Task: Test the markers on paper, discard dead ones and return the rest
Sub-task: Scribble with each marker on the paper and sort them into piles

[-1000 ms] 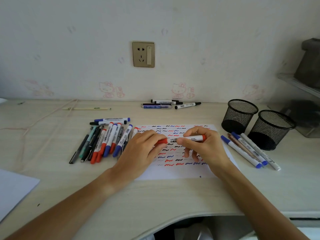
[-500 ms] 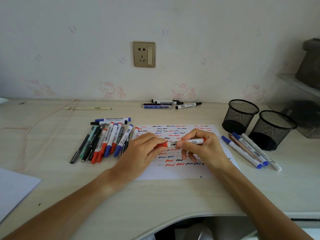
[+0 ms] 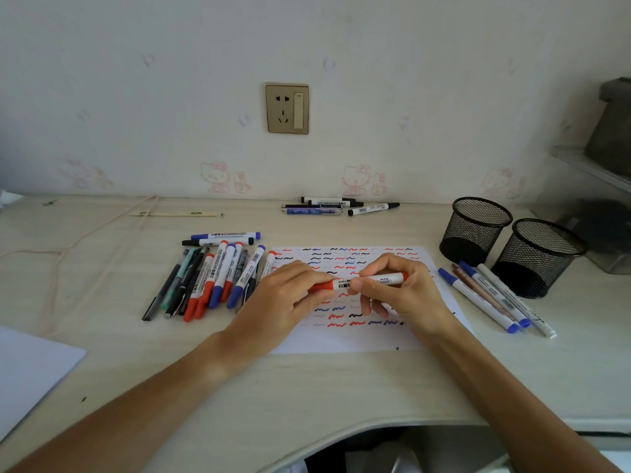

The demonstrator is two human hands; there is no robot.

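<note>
You are holding the red marker [image 3: 362,282] level just above the scribbled paper [image 3: 440,322], a light, stiff, smooth plastic barrel that is likely to twist in your fingers, so the cap end and the mid-barrel look like the surest places to hold. Your left hand [image 3: 290,295] is pinching the red cap end while your right hand [image 3: 403,291] is clamping the white barrel. The untested pile [image 3: 211,278] is lying to your left on the counter [image 3: 307,397], and two mesh cups [image 3: 474,227] are standing to the right.

Two black mesh cups [image 3: 476,230] stood together at the right. Four pens [image 3: 485,298] lay beside them, about four more pens by the wall [image 3: 336,206]. One scribbled sheet [image 3: 348,339] lay central. The crowded left pile [image 3: 218,274] defied exact counting.
</note>
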